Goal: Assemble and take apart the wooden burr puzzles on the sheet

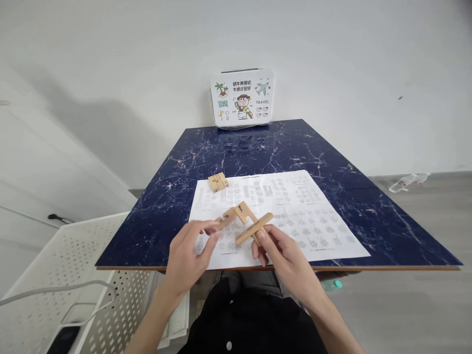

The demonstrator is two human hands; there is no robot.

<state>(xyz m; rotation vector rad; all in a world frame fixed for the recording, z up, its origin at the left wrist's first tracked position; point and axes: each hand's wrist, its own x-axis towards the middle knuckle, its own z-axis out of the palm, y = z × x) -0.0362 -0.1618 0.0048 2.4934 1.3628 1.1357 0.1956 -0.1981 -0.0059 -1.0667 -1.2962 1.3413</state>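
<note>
My right hand (pixel 278 248) grips a wooden puzzle piece marked 3 (pixel 241 211), with a plain wooden bar (pixel 254 228) lying crosswise over it, held under the thumb. My left hand (pixel 191 246) is slightly blurred; its thumb and fingertips are at the near end of a notched wooden piece (pixel 225 218), which meets the marked piece at its left side. Beneath both hands lies a printed instruction sheet (pixel 324 221) with small grey diagrams. Several more numbered wooden pieces (pixel 219 182) sit side by side as a block at the sheet's upper left corner.
The dark blue marbled table (pixel 155 216) ends in front of my lap. A white illustrated case (pixel 242 98) stands against the wall at the far edge. To the left is a white perforated basket (pixel 121 290) with a grey cable (pixel 55 290); a bottle (pixel 332 285) shows under the table's right side.
</note>
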